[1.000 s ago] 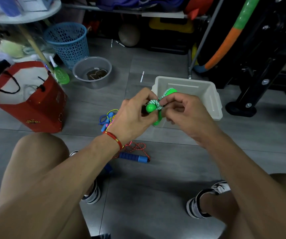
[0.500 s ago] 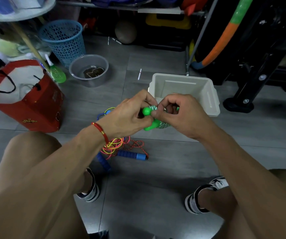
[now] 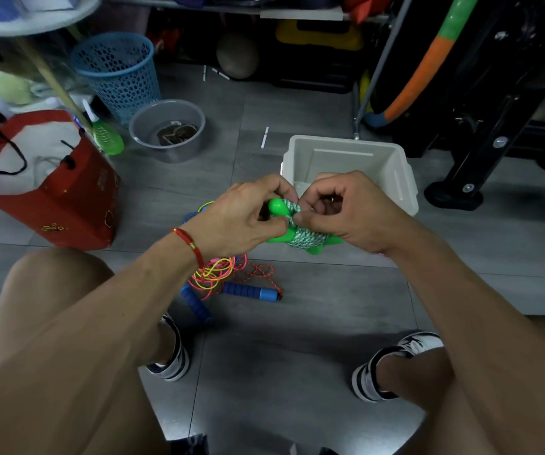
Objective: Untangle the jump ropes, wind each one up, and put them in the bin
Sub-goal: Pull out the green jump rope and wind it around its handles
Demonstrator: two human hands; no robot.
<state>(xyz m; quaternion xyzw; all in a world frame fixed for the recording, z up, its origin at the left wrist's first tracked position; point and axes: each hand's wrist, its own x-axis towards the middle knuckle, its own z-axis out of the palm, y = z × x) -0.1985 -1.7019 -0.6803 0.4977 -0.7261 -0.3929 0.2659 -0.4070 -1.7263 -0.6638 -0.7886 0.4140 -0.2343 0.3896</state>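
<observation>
Left hand (image 3: 248, 221) and right hand (image 3: 353, 215) both pinching green wound jump rope (image 3: 300, 233) before white bin (image 3: 399, 169).

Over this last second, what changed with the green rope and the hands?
Both hands, left and right, kept hold of the green jump rope; more cord now sits wound around its handles, and the bundle looks tighter. The white bin and the ropes on the floor lie as before.

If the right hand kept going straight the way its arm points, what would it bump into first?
Probably the left hand: the right hand points up-left, pinching the green-handled, green-and-white wound jump rope held between them. Depth is unclear; the white plastic bin sits behind.
</observation>
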